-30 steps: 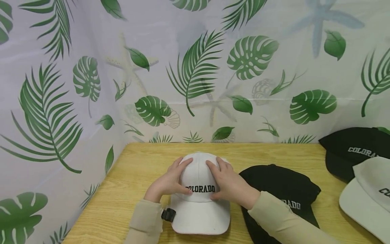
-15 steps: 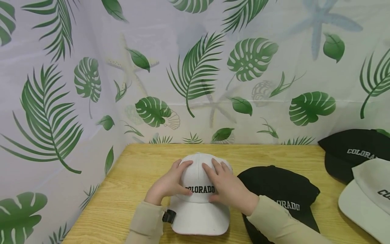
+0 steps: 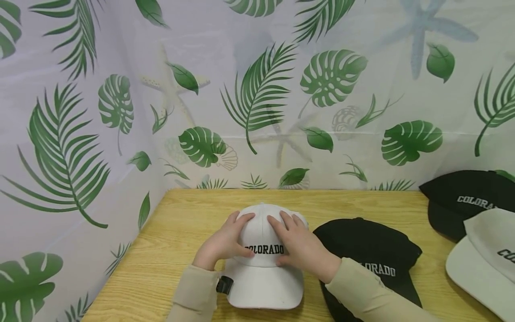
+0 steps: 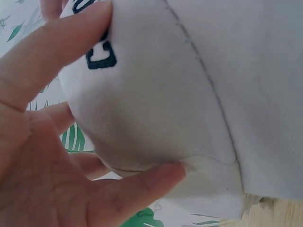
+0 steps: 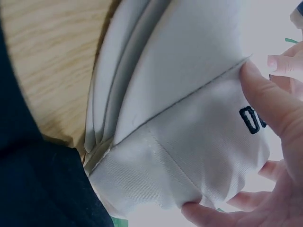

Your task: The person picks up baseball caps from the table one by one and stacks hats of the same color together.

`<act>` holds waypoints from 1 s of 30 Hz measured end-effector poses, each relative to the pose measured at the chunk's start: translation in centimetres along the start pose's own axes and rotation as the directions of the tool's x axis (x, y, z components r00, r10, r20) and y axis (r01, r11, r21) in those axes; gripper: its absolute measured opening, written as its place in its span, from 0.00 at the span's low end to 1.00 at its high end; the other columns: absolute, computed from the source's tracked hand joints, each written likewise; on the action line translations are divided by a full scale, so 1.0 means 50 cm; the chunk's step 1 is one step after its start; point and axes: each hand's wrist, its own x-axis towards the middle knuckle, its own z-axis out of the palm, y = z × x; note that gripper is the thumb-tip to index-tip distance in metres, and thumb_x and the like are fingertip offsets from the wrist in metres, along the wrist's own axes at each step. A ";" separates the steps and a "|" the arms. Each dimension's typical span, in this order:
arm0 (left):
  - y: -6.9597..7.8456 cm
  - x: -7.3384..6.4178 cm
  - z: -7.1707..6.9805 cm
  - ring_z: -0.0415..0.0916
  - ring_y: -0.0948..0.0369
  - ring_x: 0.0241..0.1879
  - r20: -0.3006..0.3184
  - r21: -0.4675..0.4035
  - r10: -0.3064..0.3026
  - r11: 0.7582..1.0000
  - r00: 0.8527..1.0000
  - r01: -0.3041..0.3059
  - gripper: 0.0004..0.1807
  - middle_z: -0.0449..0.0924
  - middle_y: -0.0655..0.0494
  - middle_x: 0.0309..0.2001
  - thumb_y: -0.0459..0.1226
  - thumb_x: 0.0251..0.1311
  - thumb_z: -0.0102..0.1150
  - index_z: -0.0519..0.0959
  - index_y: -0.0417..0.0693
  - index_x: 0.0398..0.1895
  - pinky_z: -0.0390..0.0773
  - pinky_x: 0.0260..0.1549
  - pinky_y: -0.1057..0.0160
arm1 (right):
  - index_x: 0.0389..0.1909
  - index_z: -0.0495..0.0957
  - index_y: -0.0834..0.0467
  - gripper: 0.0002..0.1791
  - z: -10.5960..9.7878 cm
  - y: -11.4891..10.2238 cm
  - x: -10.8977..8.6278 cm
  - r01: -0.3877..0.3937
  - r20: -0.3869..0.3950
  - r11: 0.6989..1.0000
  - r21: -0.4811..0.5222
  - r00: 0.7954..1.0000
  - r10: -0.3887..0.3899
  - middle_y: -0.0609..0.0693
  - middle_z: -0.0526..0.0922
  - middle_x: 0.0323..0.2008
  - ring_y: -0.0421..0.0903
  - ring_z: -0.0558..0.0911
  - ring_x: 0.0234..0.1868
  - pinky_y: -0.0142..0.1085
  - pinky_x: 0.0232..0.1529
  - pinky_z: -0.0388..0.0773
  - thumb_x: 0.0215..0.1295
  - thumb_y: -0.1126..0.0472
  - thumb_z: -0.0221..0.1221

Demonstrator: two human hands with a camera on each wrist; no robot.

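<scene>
A white baseball cap [image 3: 265,286] with COLORADO in dark letters stands crown up in front of me, its brim toward me. In the right wrist view, layered brims [image 5: 111,94] show beneath the top one, so several white caps are nested together. My left hand [image 3: 221,241] grips the left side of the crown, its thumb at the start of the lettering and fingers spread round the side. Opposite it, my right hand [image 3: 302,243] holds the right side, thumb just below the last letters. The back of the crown is hidden.
Right of the white caps lies a black cap [image 3: 362,237], partly covered by my right sleeve. Farther right are another black cap [image 3: 470,201] and an off-white cap [image 3: 479,268] overlapping it. A leaf-print cloth [image 3: 281,134] rises behind the wooden table [image 3: 149,250].
The right hand's fingers have shifted slightly left and down on the crown. The left hand and the caps stay nearly where they were.
</scene>
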 end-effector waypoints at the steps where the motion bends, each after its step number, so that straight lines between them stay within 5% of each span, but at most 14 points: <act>1: 0.001 0.000 0.000 0.56 0.43 0.58 0.002 -0.003 -0.004 1.000 1.000 0.004 0.46 0.45 0.36 0.64 0.38 0.38 0.71 0.57 0.51 0.64 0.65 0.46 0.46 | 0.65 0.55 0.56 0.51 0.000 0.001 -0.001 -0.005 0.004 1.000 -0.002 1.000 0.005 0.64 0.57 0.60 0.66 0.59 0.57 0.51 0.47 0.68 0.39 0.46 0.68; 15: -0.009 -0.003 -0.010 0.65 0.49 0.50 -0.033 0.027 -0.030 0.999 0.999 0.031 0.47 0.60 0.36 0.57 0.41 0.40 0.70 0.56 0.47 0.65 0.67 0.46 0.50 | 0.65 0.55 0.58 0.51 -0.007 -0.010 0.006 -0.013 0.023 0.999 -0.041 1.000 0.014 0.66 0.58 0.60 0.66 0.63 0.54 0.47 0.38 0.74 0.40 0.44 0.67; 21: -0.003 -0.022 -0.030 0.58 0.49 0.59 0.018 -0.004 0.035 0.999 0.999 -0.035 0.39 0.60 0.40 0.60 0.40 0.49 0.63 0.57 0.38 0.63 0.59 0.54 0.51 | 0.65 0.55 0.58 0.52 -0.010 -0.013 0.007 -0.039 0.044 0.998 -0.052 0.998 0.042 0.65 0.58 0.60 0.65 0.64 0.54 0.46 0.35 0.75 0.38 0.44 0.68; 26: -0.006 -0.034 -0.045 0.60 0.47 0.57 0.084 -0.036 0.063 0.998 0.994 -0.060 0.38 0.57 0.43 0.62 0.41 0.53 0.60 0.56 0.40 0.64 0.62 0.52 0.51 | 0.65 0.54 0.58 0.53 -0.013 -0.013 0.011 -0.060 0.053 0.997 -0.055 0.997 0.063 0.65 0.57 0.60 0.64 0.64 0.53 0.47 0.34 0.75 0.37 0.45 0.69; 30: -0.012 -0.034 -0.047 0.50 0.46 0.62 0.100 -0.034 0.053 0.998 0.994 -0.050 0.38 0.53 0.44 0.64 0.43 0.54 0.59 0.55 0.43 0.66 0.54 0.57 0.49 | 0.65 0.54 0.58 0.53 -0.012 -0.009 0.017 -0.067 0.047 0.996 -0.052 0.996 0.070 0.65 0.57 0.60 0.65 0.64 0.53 0.49 0.35 0.74 0.38 0.45 0.69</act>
